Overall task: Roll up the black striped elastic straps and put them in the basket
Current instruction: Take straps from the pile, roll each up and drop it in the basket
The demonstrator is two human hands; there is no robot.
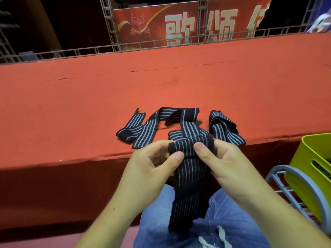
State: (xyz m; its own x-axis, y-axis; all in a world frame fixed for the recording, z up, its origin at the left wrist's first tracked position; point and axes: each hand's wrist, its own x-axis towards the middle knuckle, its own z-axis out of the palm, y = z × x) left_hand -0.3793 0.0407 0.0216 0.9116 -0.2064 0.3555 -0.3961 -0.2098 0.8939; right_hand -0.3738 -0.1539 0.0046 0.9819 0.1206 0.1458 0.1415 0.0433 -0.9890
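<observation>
Both hands (left hand (pixel 152 161), right hand (pixel 222 158)) pinch a striped strap (pixel 189 169).

Striped straps (pixel 161 122) unrolled beside basket (pixel 311 169)

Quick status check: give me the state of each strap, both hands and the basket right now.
Held strap: partly rolled at its top, tail hanging over the lap.
Left hand: shut on the held strap.
Right hand: shut on the held strap.
Long strap: unrolled, sprawled on the red table.
Bunched strap: loosely folded, on the table edge.
Green basket: upright at right; contents mostly hidden.
</observation>
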